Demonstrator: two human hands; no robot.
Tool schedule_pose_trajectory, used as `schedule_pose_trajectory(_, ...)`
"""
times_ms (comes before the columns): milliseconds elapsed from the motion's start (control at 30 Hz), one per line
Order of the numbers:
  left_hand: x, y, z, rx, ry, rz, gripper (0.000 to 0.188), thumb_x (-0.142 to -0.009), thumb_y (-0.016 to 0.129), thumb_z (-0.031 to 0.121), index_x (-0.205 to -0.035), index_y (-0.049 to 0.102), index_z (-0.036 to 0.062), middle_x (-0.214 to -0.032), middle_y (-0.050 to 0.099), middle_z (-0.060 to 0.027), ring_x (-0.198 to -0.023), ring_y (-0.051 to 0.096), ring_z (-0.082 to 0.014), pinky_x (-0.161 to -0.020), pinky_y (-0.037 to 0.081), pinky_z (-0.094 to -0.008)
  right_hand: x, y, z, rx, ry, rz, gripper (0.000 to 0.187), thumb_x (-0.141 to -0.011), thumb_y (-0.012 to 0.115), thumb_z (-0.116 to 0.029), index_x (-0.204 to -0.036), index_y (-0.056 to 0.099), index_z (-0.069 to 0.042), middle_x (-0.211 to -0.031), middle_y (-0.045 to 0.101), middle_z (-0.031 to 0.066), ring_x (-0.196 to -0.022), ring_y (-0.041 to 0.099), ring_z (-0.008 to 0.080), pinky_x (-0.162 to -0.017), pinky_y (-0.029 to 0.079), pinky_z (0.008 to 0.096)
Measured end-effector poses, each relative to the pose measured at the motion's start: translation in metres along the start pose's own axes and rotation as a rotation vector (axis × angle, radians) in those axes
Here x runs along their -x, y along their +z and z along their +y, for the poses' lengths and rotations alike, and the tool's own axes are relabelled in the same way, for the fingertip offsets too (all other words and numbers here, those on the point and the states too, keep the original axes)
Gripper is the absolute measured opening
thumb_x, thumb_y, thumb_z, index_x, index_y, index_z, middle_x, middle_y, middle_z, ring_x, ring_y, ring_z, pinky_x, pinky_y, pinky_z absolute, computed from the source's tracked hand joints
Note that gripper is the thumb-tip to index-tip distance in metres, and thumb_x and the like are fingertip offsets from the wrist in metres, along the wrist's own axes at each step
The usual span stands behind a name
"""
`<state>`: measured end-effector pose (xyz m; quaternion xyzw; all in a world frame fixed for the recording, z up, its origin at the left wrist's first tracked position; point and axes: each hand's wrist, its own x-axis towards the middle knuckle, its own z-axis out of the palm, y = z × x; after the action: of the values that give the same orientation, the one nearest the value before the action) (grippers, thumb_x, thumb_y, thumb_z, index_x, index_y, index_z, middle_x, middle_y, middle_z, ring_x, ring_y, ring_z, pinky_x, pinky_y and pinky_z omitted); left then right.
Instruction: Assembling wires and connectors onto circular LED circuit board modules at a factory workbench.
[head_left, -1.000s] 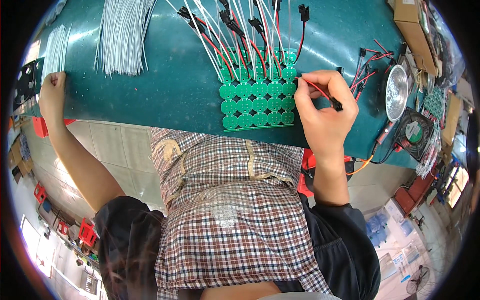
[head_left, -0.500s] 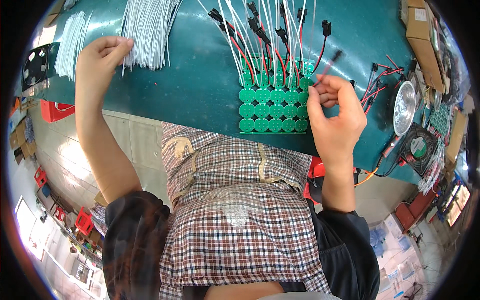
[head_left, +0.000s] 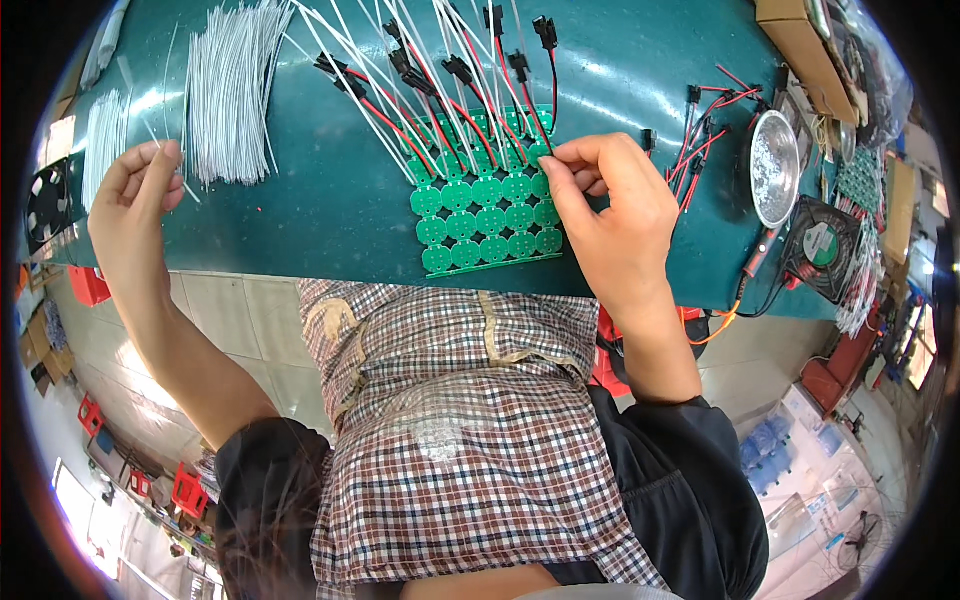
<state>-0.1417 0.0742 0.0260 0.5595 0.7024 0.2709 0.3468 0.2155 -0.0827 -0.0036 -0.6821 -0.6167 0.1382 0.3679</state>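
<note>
My left hand (head_left: 140, 185) is closed in a pinch on thin white wires (head_left: 156, 137), beside the bundles at the left. My right hand (head_left: 615, 205) pinches the lower end of a red and black connector lead (head_left: 533, 108) at the right side of a green circuit board panel (head_left: 490, 220). That lead's black plug points away from me, above the panel. Several similar leads and long white wires stand up from the panel's upper rows, while its lower rows of round boards carry none.
Two bundles of white wires (head_left: 232, 100) lie at the left. More red and black leads (head_left: 705, 140) rest at the right, near a metal bowl (head_left: 775, 170), a soldering iron (head_left: 765, 255) and a small black fan (head_left: 822, 245). A cardboard box (head_left: 805, 40) stands at the far right.
My left hand has drawn away leftward from the large bundle, with white wires now showing in its fingers. My right hand has brought the lead against the panel. The whole view has shifted.
</note>
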Motion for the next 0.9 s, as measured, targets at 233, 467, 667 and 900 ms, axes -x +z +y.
schedule_pose_trajectory(233, 0.082, 0.057, 0.033, 0.257, 0.290, -0.062, 0.014, -0.093, 0.070, 0.002, -0.106, 0.070, -0.0033, -0.098, 0.071, -0.0070, -0.081, 0.065, -0.0088, -0.073, 0.054, -0.0219, -0.002, -0.046, 0.003, 0.147, 0.395, 0.051, 0.018, -0.080, 0.080, -0.007, -0.087, 0.066, -0.001, -0.077, 0.065, 0.0065, -0.056, 0.060, 0.0141, -0.054, 0.047, 0.0284)
schedule_pose_trajectory(467, 0.107, 0.094, 0.032, -0.025, 0.475, -0.116, 0.011, -0.090, 0.067, -0.006, -0.099, 0.069, -0.0015, -0.092, 0.069, -0.0070, -0.081, 0.067, -0.0124, -0.070, 0.056, -0.0247, 0.008, -0.055, 0.019, 0.325, 0.439, -0.082, 0.020, -0.081, 0.077, -0.015, -0.087, 0.066, 0.000, -0.076, 0.064, 0.0116, -0.064, 0.062, 0.0259, -0.059, 0.049, 0.0369)
schedule_pose_trajectory(667, 0.128, 0.128, 0.064, 0.451, 0.266, -0.328, 0.010, -0.090, 0.070, -0.002, -0.099, 0.071, 0.0016, -0.097, 0.072, -0.0081, -0.080, 0.067, -0.0115, -0.070, 0.055, -0.0251, 0.004, -0.046, 0.018, 0.332, 0.383, -0.102, 0.009, -0.080, 0.071, -0.007, -0.083, 0.065, 0.000, -0.073, 0.063, 0.0114, -0.062, 0.061, 0.0250, -0.060, 0.050, 0.0370)
schedule_pose_trajectory(900, 0.128, 0.168, 0.073, 0.153, 0.670, -0.251, 0.018, -0.079, 0.075, -0.002, -0.092, 0.068, 0.0081, -0.085, 0.068, -0.0070, -0.068, 0.066, -0.0211, -0.058, 0.051, -0.0291, 0.008, -0.054, 0.012, -0.377, 0.455, 0.221, 0.010, -0.097, 0.060, -0.001, -0.105, 0.057, 0.003, -0.085, 0.070, 0.0110, -0.065, 0.066, 0.0101, -0.058, 0.052, 0.0213)
